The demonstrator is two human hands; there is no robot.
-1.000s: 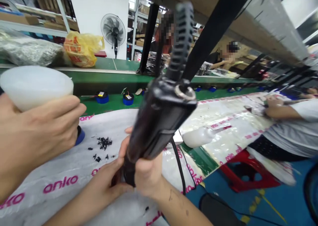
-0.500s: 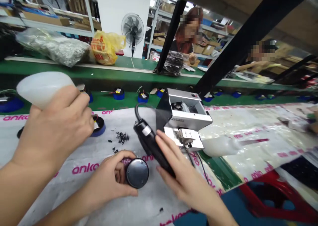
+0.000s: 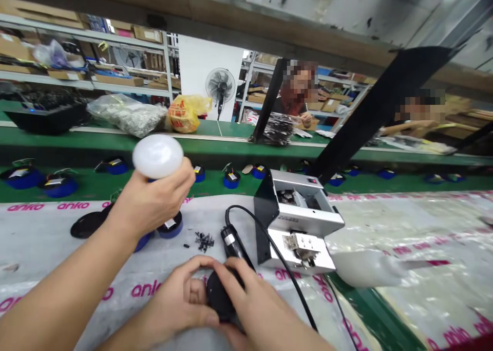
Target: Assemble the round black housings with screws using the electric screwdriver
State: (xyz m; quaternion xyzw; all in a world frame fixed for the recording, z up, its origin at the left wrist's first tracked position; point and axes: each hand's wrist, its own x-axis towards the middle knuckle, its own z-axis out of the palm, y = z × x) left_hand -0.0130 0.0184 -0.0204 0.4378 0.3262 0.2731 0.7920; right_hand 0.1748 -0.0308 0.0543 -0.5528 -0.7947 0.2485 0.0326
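My left hand [image 3: 179, 297] is closed round the side of a round black housing [image 3: 219, 295] low in the middle of the view. My right hand [image 3: 256, 302] grips the same housing from the right, fingers bent over its top edge. Part of the housing is hidden by my fingers. Just beyond my right hand lies a black corded electric screwdriver [image 3: 233, 242], its lower end covered by that hand. Small black pieces [image 3: 204, 241] are heaped on the printed sheet [image 3: 146, 274] beyond my left hand.
Another person's hand [image 3: 157, 202] reaches in from the left, holding a white bottle [image 3: 157, 155]. A screw feeder [image 3: 304, 217] stands right of the screwdriver. Behind it are several blue round units [image 3: 231, 180]. Another white bottle [image 3: 365, 268] lies at right; a black post [image 3: 377, 94] slants above.
My right hand has left the screwdriver, which now lies on the sheet, and has closed on the housing. The housing has turned; its shiny face no longer shows. The view has tilted upward.
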